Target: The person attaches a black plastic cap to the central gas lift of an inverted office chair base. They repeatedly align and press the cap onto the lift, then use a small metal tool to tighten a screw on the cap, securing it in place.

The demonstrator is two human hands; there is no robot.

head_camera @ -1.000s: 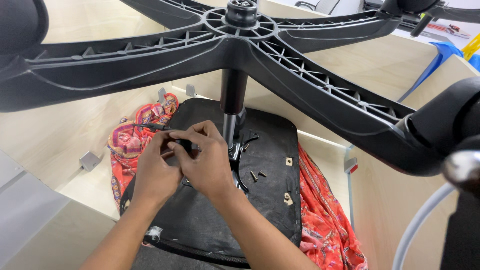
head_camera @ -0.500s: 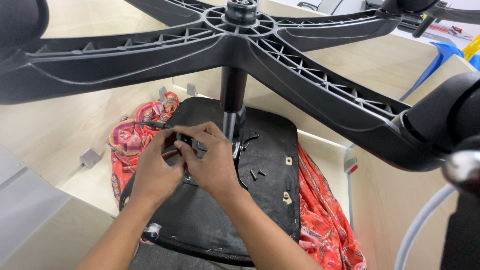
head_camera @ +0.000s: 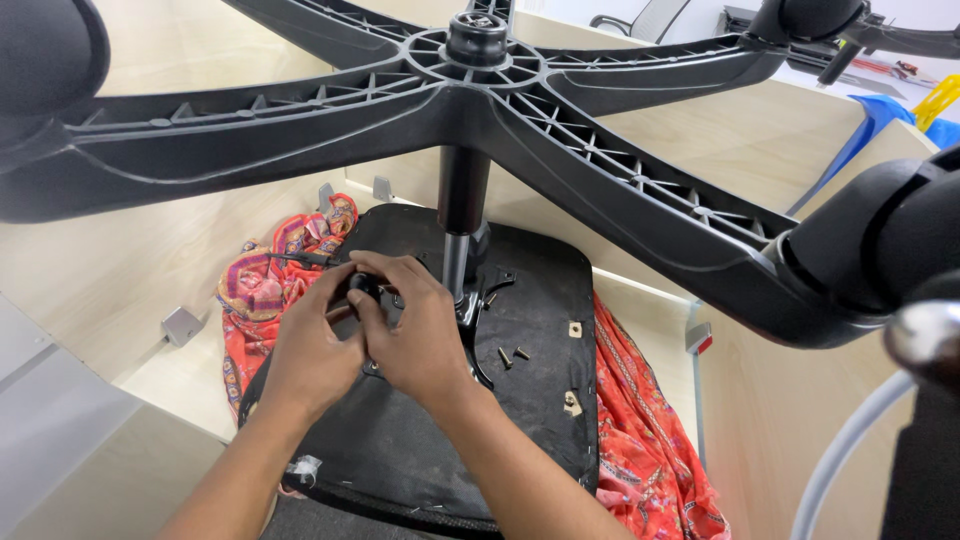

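Note:
An office chair lies upside down. Its black star base (head_camera: 470, 90) spreads across the top of the view and its gas column (head_camera: 460, 215) runs down to the black seat underside (head_camera: 530, 400). My left hand (head_camera: 310, 345) and my right hand (head_camera: 410, 330) meet just left of the column, over the metal seat mechanism. Both pinch a small black knob (head_camera: 360, 285) between their fingertips. A thin black lever (head_camera: 300, 258) sticks out to the left of the hands. Loose screws (head_camera: 512, 355) lie on the seat underside to the right of the column.
A red patterned cloth (head_camera: 640, 440) lies under the seat, showing on both sides. Light wooden panels (head_camera: 110, 290) wall in the seat, with grey metal brackets (head_camera: 182, 324) on them. A black caster (head_camera: 880, 240) fills the right edge. Blue and yellow items (head_camera: 900, 110) sit at the top right.
Both hands have stayed at the same spot beside the column. The fingers have shifted a little around the small black knob.

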